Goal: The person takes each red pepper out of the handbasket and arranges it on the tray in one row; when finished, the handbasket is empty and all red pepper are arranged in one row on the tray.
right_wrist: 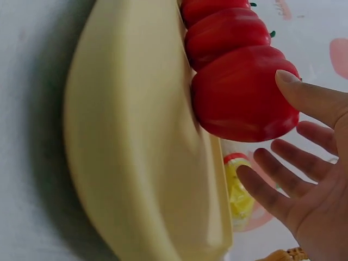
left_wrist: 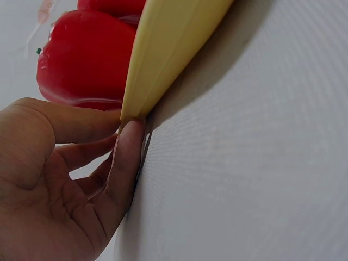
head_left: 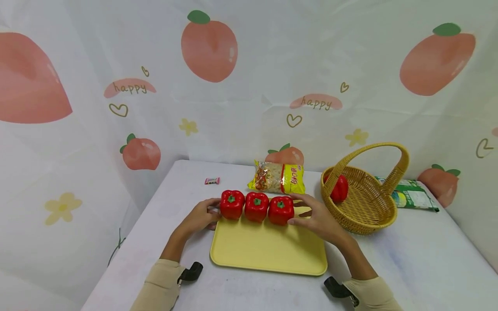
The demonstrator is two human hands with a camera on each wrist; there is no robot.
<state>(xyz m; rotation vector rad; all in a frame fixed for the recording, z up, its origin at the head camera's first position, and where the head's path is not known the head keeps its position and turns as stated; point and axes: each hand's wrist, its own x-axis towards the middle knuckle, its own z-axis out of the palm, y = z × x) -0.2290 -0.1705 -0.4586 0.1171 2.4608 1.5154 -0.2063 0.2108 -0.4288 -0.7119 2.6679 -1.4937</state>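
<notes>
Head view: three red peppers (head_left: pixel 256 207) are seen upright, stems up, in a row along the far side of a yellow tray (head_left: pixel 268 248). Near its left end, the tray's rim appears to be pinched by the left hand (head_left: pixel 198 217). At the other end, the fingers of the right hand (head_left: pixel 320 219) are spread beside the rightmost pepper (head_left: pixel 281 211); its thumb is laid across that pepper's edge, though whether it is pressed there cannot be told. The step seems to be a steadying of tray and row. For this, the tray is best held level, and the end pepper guided lightly and low, so that none is tipped toward the yellow bag (head_left: pixel 293 178) behind.
</notes>
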